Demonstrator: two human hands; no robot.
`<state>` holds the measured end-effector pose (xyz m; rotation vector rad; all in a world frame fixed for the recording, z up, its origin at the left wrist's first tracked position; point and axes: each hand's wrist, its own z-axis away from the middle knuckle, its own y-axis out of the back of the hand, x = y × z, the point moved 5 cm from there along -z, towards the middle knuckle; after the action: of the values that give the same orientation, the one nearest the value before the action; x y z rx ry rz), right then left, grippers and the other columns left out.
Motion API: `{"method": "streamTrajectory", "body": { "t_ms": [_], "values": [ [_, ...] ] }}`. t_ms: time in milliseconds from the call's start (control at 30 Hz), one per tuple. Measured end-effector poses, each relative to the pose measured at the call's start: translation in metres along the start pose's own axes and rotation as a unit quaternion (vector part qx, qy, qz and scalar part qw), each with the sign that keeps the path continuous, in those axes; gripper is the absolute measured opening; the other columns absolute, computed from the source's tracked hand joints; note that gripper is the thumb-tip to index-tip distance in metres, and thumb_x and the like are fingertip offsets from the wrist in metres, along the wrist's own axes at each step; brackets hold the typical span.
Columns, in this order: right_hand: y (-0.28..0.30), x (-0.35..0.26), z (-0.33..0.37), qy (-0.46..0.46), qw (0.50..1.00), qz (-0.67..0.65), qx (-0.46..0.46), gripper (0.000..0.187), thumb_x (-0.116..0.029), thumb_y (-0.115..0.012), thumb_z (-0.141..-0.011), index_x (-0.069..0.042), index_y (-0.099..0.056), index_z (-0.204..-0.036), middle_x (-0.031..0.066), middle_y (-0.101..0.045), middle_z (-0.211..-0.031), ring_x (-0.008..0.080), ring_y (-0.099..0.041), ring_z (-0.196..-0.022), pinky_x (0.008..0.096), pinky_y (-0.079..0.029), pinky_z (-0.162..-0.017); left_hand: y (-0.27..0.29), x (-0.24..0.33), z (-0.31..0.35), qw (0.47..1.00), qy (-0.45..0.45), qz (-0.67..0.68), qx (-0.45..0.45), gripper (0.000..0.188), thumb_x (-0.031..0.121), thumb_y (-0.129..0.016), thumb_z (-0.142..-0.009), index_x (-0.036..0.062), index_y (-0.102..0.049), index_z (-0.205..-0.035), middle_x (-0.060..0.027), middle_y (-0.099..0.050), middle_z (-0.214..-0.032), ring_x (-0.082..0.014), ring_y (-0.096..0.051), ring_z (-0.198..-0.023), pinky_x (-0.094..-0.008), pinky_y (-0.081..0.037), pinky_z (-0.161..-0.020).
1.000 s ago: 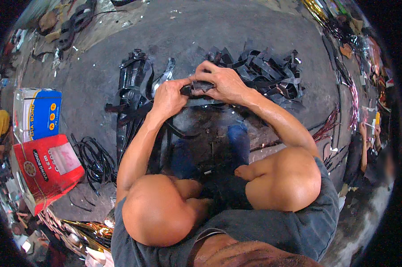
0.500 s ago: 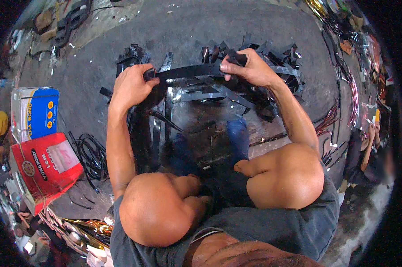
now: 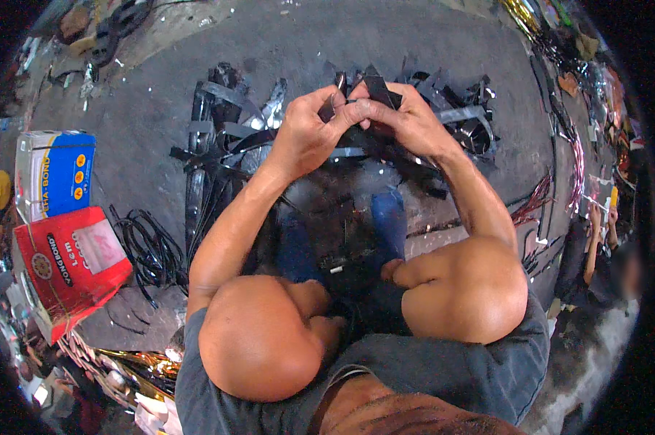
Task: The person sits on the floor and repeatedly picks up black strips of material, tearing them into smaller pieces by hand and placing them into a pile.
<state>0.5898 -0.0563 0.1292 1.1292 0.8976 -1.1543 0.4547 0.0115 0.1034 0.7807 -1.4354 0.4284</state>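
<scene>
My left hand (image 3: 305, 134) and my right hand (image 3: 408, 119) meet above the floor in front of my knees, fingertips touching or nearly so. Both are closed on a flat black strap (image 3: 376, 88), whose dark end sticks up out of the right hand. A short dark piece also shows at the left fingers; whether it is the same strap I cannot tell. Beneath and around the hands lies a tangled heap of black straps (image 3: 474, 134), some glossy. More black straps (image 3: 226, 130) lie left of my left hand. My palms hide part of the held strap.
A red carton (image 3: 66, 283) and a blue-and-white box (image 3: 73, 174) stand at the left, beside a coil of black cord (image 3: 150, 250). Shiny strips (image 3: 575, 156) and scraps line the right side. Another person's hands (image 3: 604, 214) show at far right.
My left hand has moved right to meet the right hand. The strap that was stretched between them is now gathered at the fingers. My right hand has hardly moved.
</scene>
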Motion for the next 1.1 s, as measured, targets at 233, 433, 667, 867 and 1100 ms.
{"method": "streamTrajectory", "body": {
  "t_ms": [233, 433, 667, 867, 1100],
  "values": [
    [0.016, 0.041, 0.005, -0.077, 0.967, -0.245, -0.001, 0.026, -0.024, -0.06, -0.088, -0.005, -0.06, -0.105, 0.004, -0.06, -0.076, 0.0097, -0.053, -0.06, 0.0231, -0.038, -0.047, 0.017, -0.027, 0.025, 0.986, 0.066, 0.13, 0.078, 0.021, 0.023, -0.053, -0.095, 0.005, -0.063, -0.092, -0.0026, -0.056, -0.077, -0.0118, -0.053, -0.065, -0.0257, -0.045, -0.058],
    [0.22, 0.142, 0.093, -0.036, 0.751, -0.433, 0.497, 0.043, -0.01, -0.025, -0.095, 0.014, -0.044, -0.125, 0.0282, -0.052, -0.125, 0.0414, -0.051, -0.116, 0.0494, -0.041, -0.101, 0.233, -0.1, 0.142, 0.922, 0.134, 0.077, 0.354, 0.038, 0.028, -0.054, -0.084, -0.0042, -0.059, -0.102, -0.0155, -0.068, -0.087, -0.0276, -0.067, -0.075, -0.0465, -0.054, -0.072],
    [0.309, 0.118, 0.217, -0.146, 0.694, 0.132, 0.693, 0.03, -0.016, -0.047, -0.09, 0.003, -0.057, -0.112, 0.012, -0.062, -0.107, 0.0237, -0.061, -0.092, 0.0361, -0.051, -0.079, 0.282, -0.15, 0.431, 0.582, 0.351, 0.011, 0.733, 0.029, 0.021, -0.064, -0.079, 0.0007, -0.061, -0.098, -0.0085, -0.063, -0.081, -0.0197, -0.061, -0.07, -0.0376, -0.051, -0.067],
    [0.038, 0.074, 0.073, 0.026, 0.922, 0.361, 0.135, 0.027, -0.022, -0.077, -0.077, -0.01, -0.068, -0.099, 0.0113, -0.069, -0.091, 0.0213, -0.068, -0.082, 0.0321, -0.053, -0.075, 0.208, -0.101, 0.264, 0.756, 0.231, -0.14, 0.596, 0.025, 0.015, -0.073, -0.074, 0.0048, -0.063, -0.094, -0.0026, -0.059, -0.075, -0.013, -0.056, -0.066, -0.0301, -0.048, -0.062],
    [-0.064, 0.177, 0.074, -0.051, 0.933, 0.34, -0.101, 0.025, 0.0, -0.068, -0.077, -0.003, -0.063, -0.102, 0.0093, -0.068, -0.09, 0.018, -0.066, -0.086, 0.0332, -0.051, -0.073, 0.038, -0.085, 0.109, 0.959, 0.043, -0.226, 0.165, 0.029, 0.019, -0.08, -0.073, 0.0101, -0.064, -0.096, -0.003, -0.059, -0.069, -0.0141, -0.058, -0.061, -0.0276, -0.047, -0.059]
  ]
}}
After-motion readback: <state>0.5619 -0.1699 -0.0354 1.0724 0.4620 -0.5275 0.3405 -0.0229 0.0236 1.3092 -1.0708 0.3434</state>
